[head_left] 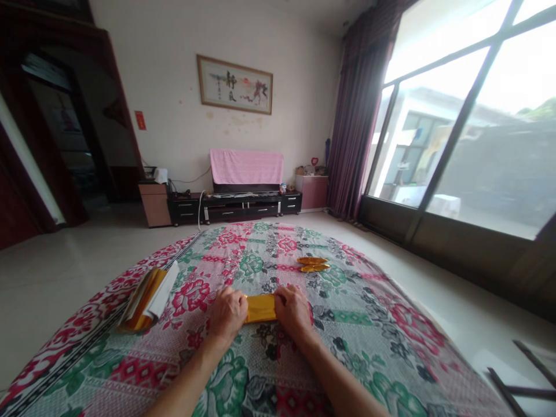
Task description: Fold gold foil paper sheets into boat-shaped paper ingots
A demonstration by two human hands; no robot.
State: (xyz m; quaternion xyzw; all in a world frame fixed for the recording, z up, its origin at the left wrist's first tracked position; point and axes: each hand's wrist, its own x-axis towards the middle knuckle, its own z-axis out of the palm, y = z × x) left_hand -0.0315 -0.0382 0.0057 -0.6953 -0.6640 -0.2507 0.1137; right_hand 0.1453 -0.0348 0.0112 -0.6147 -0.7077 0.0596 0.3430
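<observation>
A strip of shiny gold paper (261, 308) is stretched flat between my two hands, just over the flowered cloth. My left hand (227, 313) is closed on its left end, thumb and fingers pressed together. At the right end, my right hand (293, 310) grips the paper in the same way. Both hands rest low at the cloth, and the fingers hide the strip's two ends. Beyond my right hand lie two folded gold paper pieces (313, 264), boat-shaped with pointed tips, side by side.
A stack of gold and white paper sheets (147, 299) in a wrapper lies to the left on the flowered tablecloth (347, 313). Past the table stands a low black cabinet (243, 212) with a pink cloth (247, 167) draped above it. A large window (469, 127) is at the right.
</observation>
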